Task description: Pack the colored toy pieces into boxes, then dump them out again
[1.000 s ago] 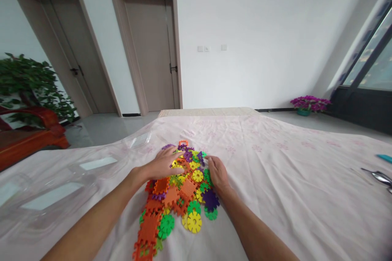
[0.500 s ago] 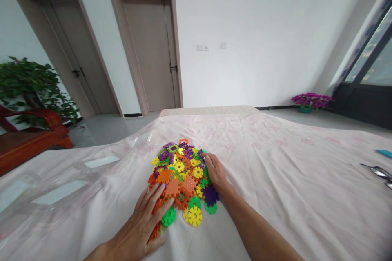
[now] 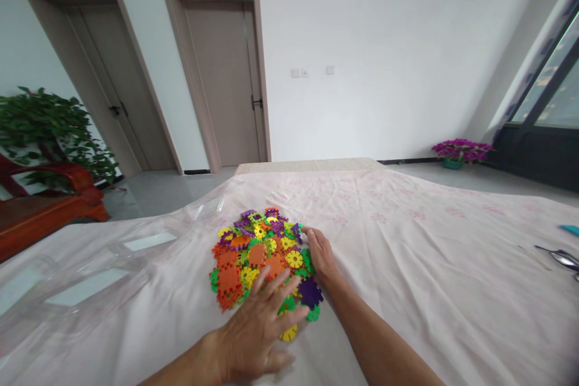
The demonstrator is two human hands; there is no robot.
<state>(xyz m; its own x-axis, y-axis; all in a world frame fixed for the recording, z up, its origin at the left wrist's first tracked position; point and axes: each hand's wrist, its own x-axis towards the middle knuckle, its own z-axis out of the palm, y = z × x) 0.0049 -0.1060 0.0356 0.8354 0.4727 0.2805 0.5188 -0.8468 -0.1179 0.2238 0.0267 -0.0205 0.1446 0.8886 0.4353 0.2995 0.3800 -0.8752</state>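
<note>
A heap of colourful plastic interlocking pieces (image 3: pixel 256 256), orange, yellow, green and purple, lies on the pink cloth (image 3: pixel 407 253) covering the table. My left hand (image 3: pixel 257 329) lies flat with fingers spread on the near edge of the heap, covering a yellow and a green piece. On the heap's right edge rests my right hand (image 3: pixel 320 251), fingers stretched along the pieces, next to a purple piece (image 3: pixel 311 291).
Clear plastic containers (image 3: pixel 85 286) lie on the cloth at the left. Metal scissors or tongs (image 3: pixel 561 258) and a teal item (image 3: pixel 570 230) sit at the far right. A red wooden chair (image 3: pixel 45 205), plants and doors stand beyond the table.
My left hand moved from the heap's far left side to its near edge and pushed the trailing pieces up into a tighter pile. The right hand stayed at the right edge.
</note>
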